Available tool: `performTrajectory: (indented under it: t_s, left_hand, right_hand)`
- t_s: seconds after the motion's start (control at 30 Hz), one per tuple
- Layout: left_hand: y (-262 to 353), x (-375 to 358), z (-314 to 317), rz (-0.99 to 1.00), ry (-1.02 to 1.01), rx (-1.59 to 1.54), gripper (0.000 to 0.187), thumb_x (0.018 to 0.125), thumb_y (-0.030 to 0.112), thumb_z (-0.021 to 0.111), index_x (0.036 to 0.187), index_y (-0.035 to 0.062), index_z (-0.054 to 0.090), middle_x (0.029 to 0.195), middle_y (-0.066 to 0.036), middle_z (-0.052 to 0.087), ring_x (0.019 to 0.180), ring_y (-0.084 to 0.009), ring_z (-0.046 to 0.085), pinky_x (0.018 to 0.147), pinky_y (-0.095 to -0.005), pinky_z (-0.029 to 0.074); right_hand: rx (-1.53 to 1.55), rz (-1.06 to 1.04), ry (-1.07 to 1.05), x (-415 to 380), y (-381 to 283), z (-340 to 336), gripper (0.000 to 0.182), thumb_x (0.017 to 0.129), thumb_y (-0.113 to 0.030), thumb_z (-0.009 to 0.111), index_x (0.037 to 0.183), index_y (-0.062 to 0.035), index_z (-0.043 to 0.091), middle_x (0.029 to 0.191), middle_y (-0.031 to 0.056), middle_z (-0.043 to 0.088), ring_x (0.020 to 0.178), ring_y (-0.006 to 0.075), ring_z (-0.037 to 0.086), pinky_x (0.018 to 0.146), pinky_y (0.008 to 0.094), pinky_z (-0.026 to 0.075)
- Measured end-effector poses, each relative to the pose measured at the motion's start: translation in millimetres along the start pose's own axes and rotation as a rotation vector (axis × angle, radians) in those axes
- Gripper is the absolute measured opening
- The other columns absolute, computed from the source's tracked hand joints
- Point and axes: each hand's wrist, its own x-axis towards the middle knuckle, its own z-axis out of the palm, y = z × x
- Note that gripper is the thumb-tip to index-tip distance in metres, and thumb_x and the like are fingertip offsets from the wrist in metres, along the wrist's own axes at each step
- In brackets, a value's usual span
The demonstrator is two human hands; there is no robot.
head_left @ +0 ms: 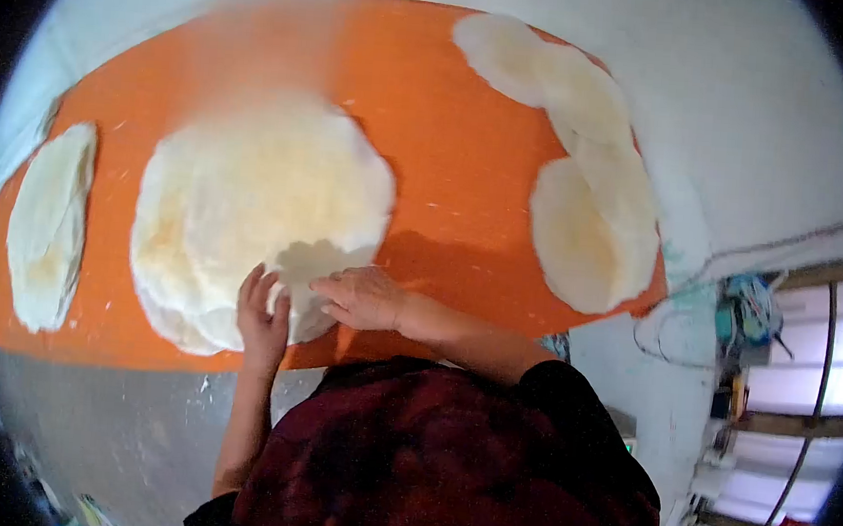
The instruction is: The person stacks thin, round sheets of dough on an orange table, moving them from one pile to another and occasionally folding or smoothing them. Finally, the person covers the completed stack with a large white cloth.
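A broad stack of thin, pale round dough sheets (pixel 271 184) lies on the orange tabletop (pixel 457 168) in front of me, with browned patches on its upper face. My left hand (pixel 264 318) is over the stack's near edge, its fingers apart and slightly bent upward. Beside it, my right hand (pixel 365 298) reaches in from the right across the near right rim, fingers extended to the left and apart. Nothing shows between the fingers of either hand. A shadow falls on the sheets just beyond the right hand.
A narrow, folded-looking pale sheet (pixel 50 227) lies at the table's left end. Several overlapping rounds (pixel 585 226) line the right edge. Beyond that edge, cables and a teal object (pixel 746 310) are by the wall. A blur covers part of the far side.
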Motion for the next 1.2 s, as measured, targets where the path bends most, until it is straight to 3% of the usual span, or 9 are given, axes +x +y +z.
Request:
performTrajectory:
  t_s: [0.07, 0.13, 0.3, 0.6, 0.7, 0.9, 0.97, 1.0, 1.2]
  left_hand:
    - [13.7, -7.0, 15.2, -0.007, -0.012, -0.106, 0.024, 0.081, 0.011, 0.055, 0.101, -0.0039, 0.055, 0.115, -0.018, 0.049, 0.107, -0.0274, 0.047, 0.087, -0.0331, 0.04]
    - [23.4, -14.7, 31.7, -0.095, -0.103, -0.224, 0.025, 0.082, 0.011, 0.055, 0.101, -0.0051, 0.055, 0.109, -0.018, 0.053, 0.103, -0.0238, 0.05, 0.085, -0.0316, 0.04]
    - [73.6, -24.1, 95.5, -0.346, -0.475, -0.478, 0.027, 0.085, 0.017, 0.052, 0.1, -0.0043, 0.055, 0.089, -0.007, 0.059, 0.086, -0.0139, 0.053, 0.078, -0.0262, 0.041]
    - [174.7, -14.5, 255.3, -0.854, -0.956, -1.011, 0.03, 0.083, 0.023, 0.055, 0.107, 0.0054, 0.05, 0.101, -0.008, 0.055, 0.092, -0.0203, 0.053, 0.078, -0.0344, 0.044]
    - [180.7, -14.4, 312.1, -0.924, -1.019, -1.063, 0.039, 0.083, 0.026, 0.056, 0.114, 0.0059, 0.044, 0.107, -0.009, 0.052, 0.098, -0.0223, 0.049, 0.081, -0.0377, 0.042]
    - [246.8, -7.9, 315.7, -0.907, -0.991, -1.043, 0.046, 0.087, 0.033, 0.048, 0.124, 0.0107, 0.035, 0.118, -0.007, 0.045, 0.11, -0.0233, 0.042, 0.092, -0.04, 0.034]
    - [244.7, -13.1, 320.3, -0.765, -0.998, -1.277, 0.043, 0.09, 0.032, 0.042, 0.127, 0.0121, 0.033, 0.12, -0.006, 0.044, 0.111, -0.0217, 0.041, 0.094, -0.0383, 0.033]
    - [242.3, -14.5, 320.0, -0.686, -0.994, -1.392, 0.041, 0.091, 0.031, 0.038, 0.128, 0.0129, 0.032, 0.121, -0.006, 0.044, 0.112, -0.0209, 0.041, 0.095, -0.0374, 0.032]
    - [242.4, -9.8, 283.9, -0.721, -0.86, -1.485, 0.042, 0.092, 0.032, 0.034, 0.125, 0.0056, 0.035, 0.118, -0.009, 0.046, 0.108, -0.0202, 0.045, 0.094, -0.0343, 0.035]
  right_hand:
    - [0.206, 0.154, 0.025, -36.2, 18.6, -32.3, 0.032, 0.074, -0.02, 0.058, 0.1, -0.0024, 0.05, 0.085, 0.0148, 0.058, 0.084, 0.0339, 0.056, 0.071, 0.0426, 0.044]
    - [0.023, 0.192, 0.46, -101.4, 88.3, -16.2, 0.041, 0.072, -0.022, 0.061, 0.105, -0.0011, 0.049, 0.092, 0.0169, 0.057, 0.09, 0.033, 0.054, 0.076, 0.0417, 0.044]
    - [-0.559, 1.164, 0.213, -268.9, 146.8, -70.2, 0.064, 0.068, -0.029, 0.065, 0.122, -0.0055, 0.039, 0.114, 0.0167, 0.048, 0.101, 0.0332, 0.048, 0.078, 0.0449, 0.043]
    - [-0.97, 0.645, 0.488, -323.3, 197.4, -56.8, 0.03, 0.078, -0.015, 0.047, 0.106, -0.0059, 0.048, 0.099, 0.0143, 0.054, 0.08, 0.0288, 0.058, 0.052, 0.0377, 0.049]
    - [-0.46, 0.924, 0.364, -336.1, 209.4, -72.2, 0.017, 0.078, -0.014, 0.046, 0.093, -0.0059, 0.05, 0.085, 0.0152, 0.058, 0.074, 0.0304, 0.06, 0.054, 0.0403, 0.048]
    - [-0.111, 0.696, 0.547, -309.2, 163.6, -127.4, 0.016, 0.078, -0.017, 0.046, 0.082, -0.0011, 0.048, 0.07, 0.0209, 0.056, 0.068, 0.0371, 0.057, 0.058, 0.0464, 0.045]
    - [0.152, 0.602, 0.518, -284.3, 155.3, -124.7, 0.023, 0.08, -0.016, 0.046, 0.098, -0.002, 0.051, 0.084, 0.0216, 0.056, 0.077, 0.0382, 0.055, 0.069, 0.0414, 0.044]
    - [0.257, 0.632, 0.527, -273.8, 145.6, -128.4, 0.027, 0.081, -0.018, 0.05, 0.102, -0.0008, 0.052, 0.083, 0.0179, 0.058, 0.074, 0.0284, 0.057, 0.07, 0.0347, 0.044]
    - [0.657, 0.548, 0.58, -251.2, 142.2, -129.1, 0.032, 0.077, -0.028, 0.057, 0.088, 0.0024, 0.054, 0.074, 0.0178, 0.058, 0.069, 0.027, 0.058, 0.064, 0.0359, 0.046]
